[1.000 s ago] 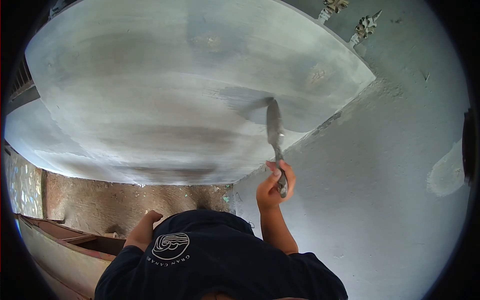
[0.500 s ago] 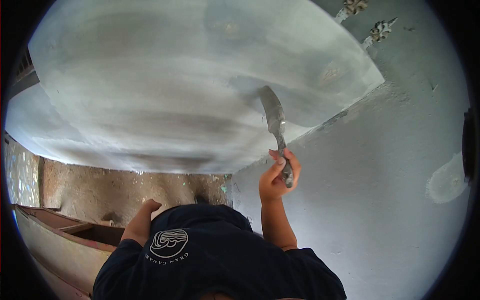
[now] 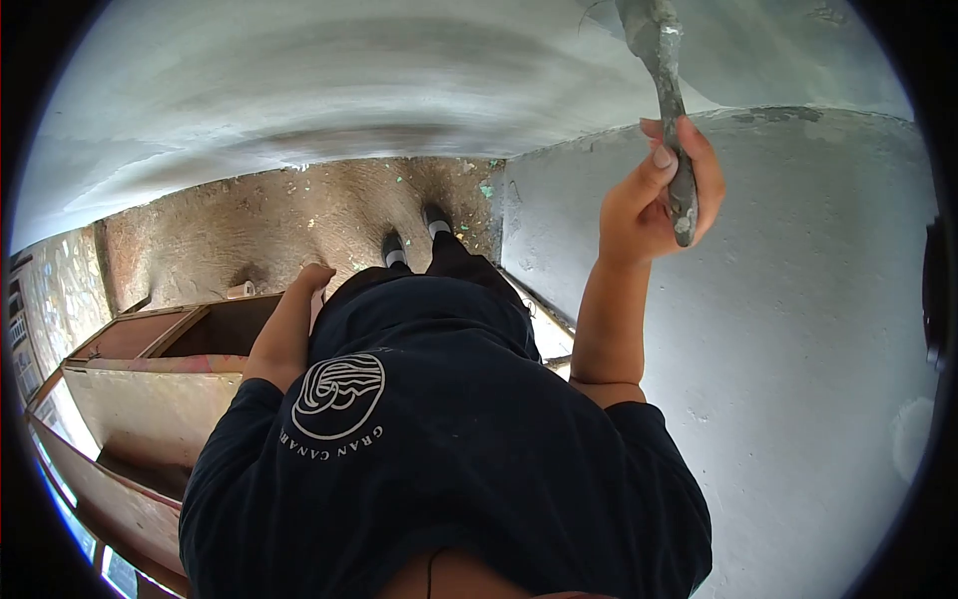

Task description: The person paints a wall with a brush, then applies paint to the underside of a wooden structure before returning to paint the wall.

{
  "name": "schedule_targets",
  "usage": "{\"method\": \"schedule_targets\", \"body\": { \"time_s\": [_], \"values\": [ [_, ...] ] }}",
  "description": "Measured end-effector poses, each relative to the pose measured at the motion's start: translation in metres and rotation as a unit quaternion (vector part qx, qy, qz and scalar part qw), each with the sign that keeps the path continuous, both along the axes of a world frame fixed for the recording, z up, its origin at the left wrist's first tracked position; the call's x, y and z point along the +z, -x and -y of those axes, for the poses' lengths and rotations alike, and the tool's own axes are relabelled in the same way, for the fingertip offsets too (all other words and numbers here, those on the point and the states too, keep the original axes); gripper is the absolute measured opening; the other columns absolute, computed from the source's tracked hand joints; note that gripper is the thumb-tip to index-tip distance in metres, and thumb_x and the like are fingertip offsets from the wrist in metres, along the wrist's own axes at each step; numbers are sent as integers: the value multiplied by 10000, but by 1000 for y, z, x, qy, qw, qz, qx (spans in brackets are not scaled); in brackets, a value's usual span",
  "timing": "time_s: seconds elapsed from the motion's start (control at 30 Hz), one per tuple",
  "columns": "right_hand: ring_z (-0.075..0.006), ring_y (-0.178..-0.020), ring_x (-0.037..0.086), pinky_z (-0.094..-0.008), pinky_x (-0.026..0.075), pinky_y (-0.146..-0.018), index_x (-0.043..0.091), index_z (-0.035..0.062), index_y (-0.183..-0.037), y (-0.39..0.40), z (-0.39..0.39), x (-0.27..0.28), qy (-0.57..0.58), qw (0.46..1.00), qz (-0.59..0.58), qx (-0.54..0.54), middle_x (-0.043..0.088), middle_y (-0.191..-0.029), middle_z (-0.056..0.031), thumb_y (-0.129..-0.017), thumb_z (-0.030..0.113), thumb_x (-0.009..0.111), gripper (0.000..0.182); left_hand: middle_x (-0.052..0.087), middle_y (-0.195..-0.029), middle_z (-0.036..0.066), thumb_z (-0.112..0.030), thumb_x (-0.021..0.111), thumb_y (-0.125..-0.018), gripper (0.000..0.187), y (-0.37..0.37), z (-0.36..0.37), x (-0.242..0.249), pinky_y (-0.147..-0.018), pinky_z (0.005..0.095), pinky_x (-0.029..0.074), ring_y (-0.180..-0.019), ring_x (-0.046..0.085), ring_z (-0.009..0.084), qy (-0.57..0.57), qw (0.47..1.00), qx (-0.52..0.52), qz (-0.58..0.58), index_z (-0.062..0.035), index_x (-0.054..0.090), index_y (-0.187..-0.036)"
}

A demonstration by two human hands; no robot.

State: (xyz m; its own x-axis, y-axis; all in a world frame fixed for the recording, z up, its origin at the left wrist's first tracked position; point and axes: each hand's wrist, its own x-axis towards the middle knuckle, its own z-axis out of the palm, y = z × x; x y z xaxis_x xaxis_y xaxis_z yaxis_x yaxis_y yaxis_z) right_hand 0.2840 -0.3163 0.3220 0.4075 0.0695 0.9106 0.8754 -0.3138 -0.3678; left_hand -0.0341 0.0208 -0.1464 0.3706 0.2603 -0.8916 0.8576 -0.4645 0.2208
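Note:
A grey, paint-caked paintbrush [image 3: 659, 48] is in my right hand [image 3: 639, 205], its handle pinched between thumb and fingers. The bristle end points up and away, toward the pale, curved-looking painted surface [image 3: 399, 60]; its tip is cut off by the top edge of the view, so contact cannot be seen. A darker grey patch lies beside the brush. My left hand [image 3: 317, 275] hangs low by my left side, close to a wooden cabinet-like piece. Its fingers are small and mostly hidden, and no object shows in it.
On the right stands a grey wall [image 3: 798, 299]. Below are a rough brown floor [image 3: 249, 220] with scattered flecks, and my shoes [image 3: 394, 250]. A wooden box-like piece of furniture [image 3: 150, 399] stands at left behind my arm, with a small roll-like object [image 3: 240, 290] nearby.
The view has tilted downward, bringing my feet and more floor into sight. My right hand and the paintbrush now appear higher and further right, with the brush still held.

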Motion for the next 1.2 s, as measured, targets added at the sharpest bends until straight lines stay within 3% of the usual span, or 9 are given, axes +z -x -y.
{"method": "schedule_targets", "body": {
  "time_s": [0.17,0.33,0.4,0.6,0.8,0.83,1.0,1.07,1.2],
  "values": [
    [-245,-767,677,-321,528,-667,645,20,-1133,-1,-2,-2,59,995,61,42,711,-891,-139,-876,-36,695,268,694,-1173,308,-478,731,-786,662,29,-16,-46,-948,429,529,-1136,677,407,-27,997,-49,-59,84,711,-1137],
    [-250,-759,676,-325,530,-679,674,33,-1081,0,-2,2,59,996,59,32,717,-885,-142,-838,-42,732,260,703,-1118,317,-448,686,-835,590,-5,-9,2,-919,434,537,-1092,697,400,-22,994,-100,-49,83,721,-1089],
    [-254,-758,677,-328,531,-678,683,35,-1066,-3,6,2,58,996,58,32,716,-885,-140,-832,-41,740,252,708,-1059,325,-448,677,-847,567,13,-31,-78,-896,446,544,-1046,711,408,-33,963,-265,33,82,730,-1043],
    [-241,-770,701,-329,546,-690,609,0,-1125,-3,31,-1,28,999,26,18,719,-894,-168,-901,-22,709,247,754,-989,197,-373,669,-922,384,-44,5,-17,-793,441,548,-896,737,299,-48,995,-87,-8,-13,761,-1021],
    [-247,-796,681,-358,535,-747,561,2,-1140,0,68,-5,-207,936,-265,106,688,-950,-197,-1008,85,621,167,711,-1200,240,-419,697,-911,554,-48,2,-11,-953,470,512,-1112,684,347,-35,998,-46,-11,60,704,-1189],
    [-249,-844,668,-377,527,-779,556,13,-1174,-4,77,-8,-207,923,-286,151,643,-999,-162,-1009,95,624,196,743,-1076,220,-558,693,-860,580,-32,-4,-34,-928,476,519,-1025,703,360,-79,996,-30,25,8,770,-963],
    [-237,-786,671,-388,536,-766,562,13,-1118,-22,73,-11,-235,871,-355,245,672,-938,-153,-997,129,657,192,722,-1151,259,-512,760,-782,679,-9,2,-7,-911,440,545,-1099,699,359,-70,989,128,-31,66,725,-1138],
    [-239,-785,678,-394,553,-784,570,5,-1092,-29,68,-14,-216,840,-397,300,653,-925,-134,-996,157,672,207,727,-1117,243,-351,734,-919,528,-14,19,35,-814,437,544,-985,707,303,-92,985,145,-32,107,688,-1178],
    [-271,-828,647,-446,529,-818,569,5,-1087,-48,59,-30,-206,785,-417,410,615,-1011,-112,-1030,180,608,189,718,-1141,280,-610,755,-777,767,7,13,8,-895,411,545,-1096,708,340,-84,993,61,-53,95,728,-1078]
  ]
}}
